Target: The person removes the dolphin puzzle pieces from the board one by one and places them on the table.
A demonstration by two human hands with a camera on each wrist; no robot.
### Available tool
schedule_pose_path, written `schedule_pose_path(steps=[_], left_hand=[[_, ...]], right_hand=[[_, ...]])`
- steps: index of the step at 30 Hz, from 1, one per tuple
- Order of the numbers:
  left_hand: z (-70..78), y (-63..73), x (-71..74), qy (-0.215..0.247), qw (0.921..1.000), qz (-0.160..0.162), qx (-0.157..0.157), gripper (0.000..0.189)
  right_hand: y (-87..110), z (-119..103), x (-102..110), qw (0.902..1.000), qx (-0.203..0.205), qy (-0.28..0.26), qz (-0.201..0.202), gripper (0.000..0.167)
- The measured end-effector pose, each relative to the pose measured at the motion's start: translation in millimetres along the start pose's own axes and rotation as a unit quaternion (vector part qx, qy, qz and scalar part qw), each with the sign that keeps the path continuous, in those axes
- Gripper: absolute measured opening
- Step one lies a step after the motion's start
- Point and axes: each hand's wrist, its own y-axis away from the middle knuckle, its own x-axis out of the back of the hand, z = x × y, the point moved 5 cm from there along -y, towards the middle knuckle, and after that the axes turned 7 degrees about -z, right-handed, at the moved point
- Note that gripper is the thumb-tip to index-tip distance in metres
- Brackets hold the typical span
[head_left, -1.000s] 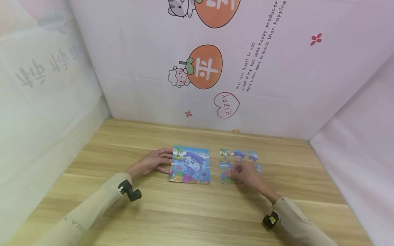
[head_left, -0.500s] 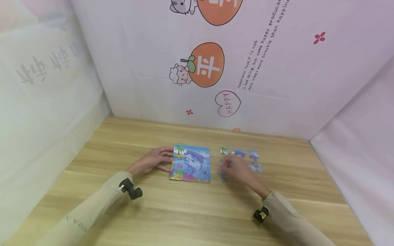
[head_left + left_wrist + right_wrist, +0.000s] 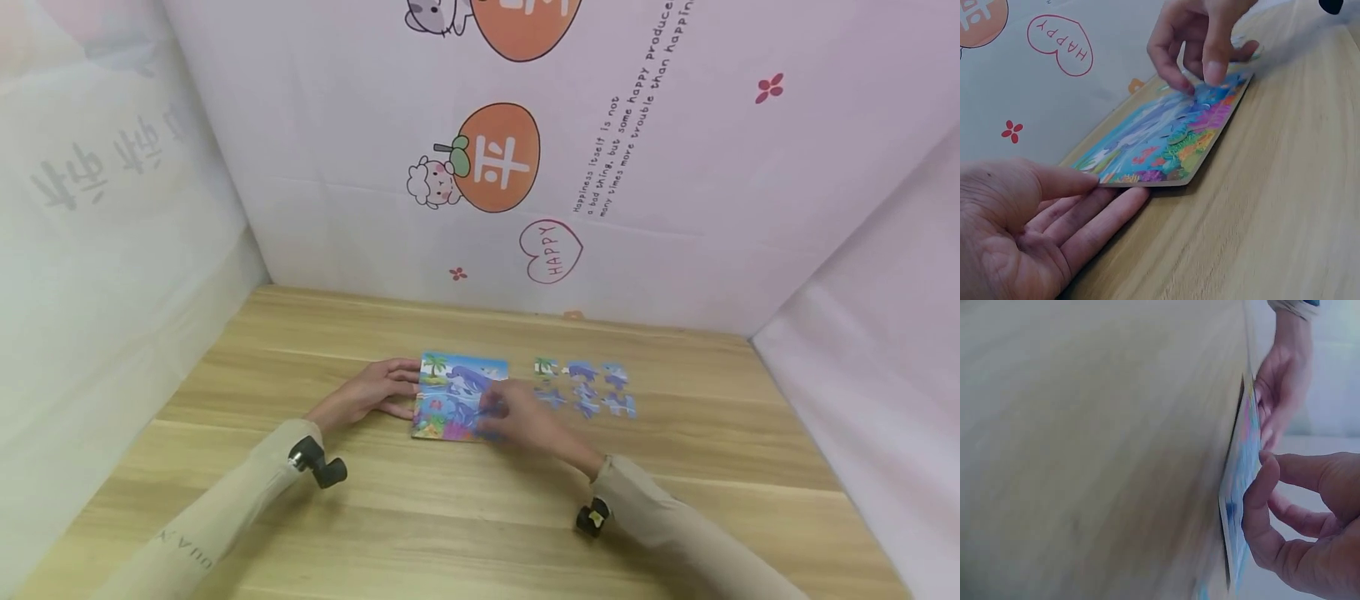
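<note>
In the head view a square dolphin jigsaw puzzle [image 3: 442, 417] lies flat on the wooden table. My left hand [image 3: 378, 390] grips its left edge, and in the left wrist view digits lie above and below that edge. My right hand [image 3: 521, 417] is over the right part of the picture, thumb and index finger bent down close to its surface. I cannot tell whether a piece is between those fingertips. Right of the puzzle, loose pieces lie in spaced rows, among them a palm-tree piece [image 3: 545, 367] and a dolphin piece [image 3: 581, 372].
A pale cloth wall [image 3: 660, 267] printed with cartoon fruit and writing stands behind the wooden table [image 3: 375, 508]. More white cloth [image 3: 97, 292] hangs on the left, and another sheet is on the right. Each sleeve carries a small black camera [image 3: 318, 463].
My right hand has moved left from the loose pieces to above the right part of the puzzle, uncovering the middle row of pieces. My left hand has stayed at the puzzle's left edge.
</note>
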Motion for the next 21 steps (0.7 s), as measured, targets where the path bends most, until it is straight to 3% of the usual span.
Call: schedule_pose_path(steps=[5, 10, 21], left_hand=[[1.5, -1.5, -0.5, 0.012, 0.9996, 0.011, 0.021, 0.062], [7.4, -5.1, -5.2, -0.008, 0.9991, 0.025, 0.033, 0.060], [11.2, -4.1, -5.0, -0.024, 0.9970, 0.047, 0.058, 0.057]], right_hand=[[-9.0, -7.3, -12.4, 0.9983, -0.005, 0.058, 0.010, 0.040], [-13.0, -9.2, -20.5, 0.9991, -0.006, 0.041, 0.011, 0.049], [-20.3, -18.0, -24.4, 0.9986, -0.009, 0.051, 0.002, 0.036]])
